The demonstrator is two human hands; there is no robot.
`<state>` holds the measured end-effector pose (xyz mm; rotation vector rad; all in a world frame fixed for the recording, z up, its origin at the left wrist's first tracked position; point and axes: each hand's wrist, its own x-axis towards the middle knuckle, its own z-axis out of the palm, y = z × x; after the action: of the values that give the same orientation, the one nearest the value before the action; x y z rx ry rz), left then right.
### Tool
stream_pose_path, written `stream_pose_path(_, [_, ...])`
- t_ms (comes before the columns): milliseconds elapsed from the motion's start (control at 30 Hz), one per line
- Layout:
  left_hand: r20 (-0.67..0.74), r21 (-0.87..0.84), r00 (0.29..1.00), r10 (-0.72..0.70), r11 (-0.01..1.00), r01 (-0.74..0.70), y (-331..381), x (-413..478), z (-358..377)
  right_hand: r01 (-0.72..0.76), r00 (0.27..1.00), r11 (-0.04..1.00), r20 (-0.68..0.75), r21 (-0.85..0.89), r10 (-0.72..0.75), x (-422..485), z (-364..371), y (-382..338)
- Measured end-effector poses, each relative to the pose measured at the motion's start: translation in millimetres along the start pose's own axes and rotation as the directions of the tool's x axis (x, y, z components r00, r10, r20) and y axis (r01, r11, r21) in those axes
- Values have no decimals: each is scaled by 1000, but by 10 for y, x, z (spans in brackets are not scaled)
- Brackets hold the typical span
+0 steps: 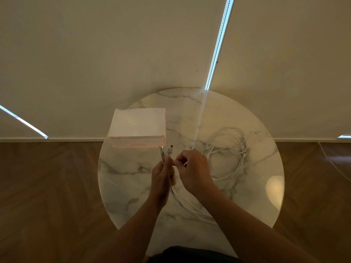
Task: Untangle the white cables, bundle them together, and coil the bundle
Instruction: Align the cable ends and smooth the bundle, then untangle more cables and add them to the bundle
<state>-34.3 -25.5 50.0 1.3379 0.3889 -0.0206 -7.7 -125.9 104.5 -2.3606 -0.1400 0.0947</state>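
Step in hand: gathering the plug ends into one fist, as I judge it; bundling is begun, coiling is not yet started

Left hand (161, 177): closed around several cable strands, held upright above the middle of the table; the plug ends (167, 150) stick out above the fingers, side by side but not level

Right hand (191, 169): just right of the left hand, almost touching it; thumb and forefinger pinch one thin white strand, the other fingers are curled; whether this strand is already part of the bundle I cannot tell

White cables (228, 147): most of their length lies in loose overlapping loops on the right, far part of the table; several loops cross one another, so some tangle probably remains

Trailing strands (188, 207): run from under the left fist toward the near edge, then pass beneath the right forearm

Marble table (123, 186): round, pale with grey veins; it carries the loops and the block

Block (137, 126): white above, pale pink below, on the far left of the table, just beyond the plug ends; a box or a paper stack, I cannot tell which

Doing it well: bring the pinched strand in beside the others and set its plug level with theirs; keep the left fist firm so that no end slips; then draw the right hand along the strands toward the loops, letting crossings fall open rather than pulling them tight

Risk: a sharp tug could tighten a crossing in the pile into a knot
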Motion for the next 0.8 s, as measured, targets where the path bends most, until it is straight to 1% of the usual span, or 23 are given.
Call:
stream_pose_path(100, [-15, -35, 999, -33, 999, 32, 14, -11, 16, 13, 1000, 1000, 4, -5, -13, -2, 9, 15])
stream_pose_path(233, [-43, -85, 995, -85, 993, 81, 4, 9, 21, -27, 1000, 999, 7, 30, 27, -45, 20, 19])
stream_pose_path(333, [-64, -132, 992, -108, 986, 99, 11, 19, 31, 19, 999, 999, 48, -39, -17, -87, 32, 77])
stream_pose_path(433, [-156, -157, 975, -156, 979, 132, 7, 61, 55, 70, 986, 984, 159, -163, -44, -143, 28, 221])
stream_pose_path(500, [-184, -260, 963, -199, 954, 147, -4, 114, 56, 123, 973, 967, 221, -225, -72, -199, 25, 366])
stream_pose_path(567, [-195, -405, 951, -239, 903, 144, 0, 165, 29, 188, 961, 934, 255, -303, -110, -294, 5, 530])
stream_pose_path(600, [-199, -469, 944, -263, 871, 144, 3, 185, 5, 227, 960, 904, 239, -361, -146, -333, -1, 622])
stream_pose_path(633, [-198, -516, 937, -288, 843, 150, 4, 195, -10, 226, 968, 885, 194, -407, -158, -377, -12, 725])
stream_pose_path(700, [-192, -541, 927, -324, 823, 176, 6, 192, -30, 117, 993, 916, 72, -385, -96, -446, -34, 884])
stream_pose_path(733, [-195, -519, 924, -329, 834, 188, 4, 181, -34, 25, 998, 954, 67, -298, -5, -462, -36, 908])
stream_pose_path(767, [-197, -483, 924, -327, 853, 199, 0, 163, -28, -116, 986, 980, 102, -163, 133, -459, -35, 900])
stream_pose_path(800, [-193, -448, 927, -321, 870, 208, -11, 137, -15, -302, 942, 951, 170, 60, 288, -433, -48, 858])
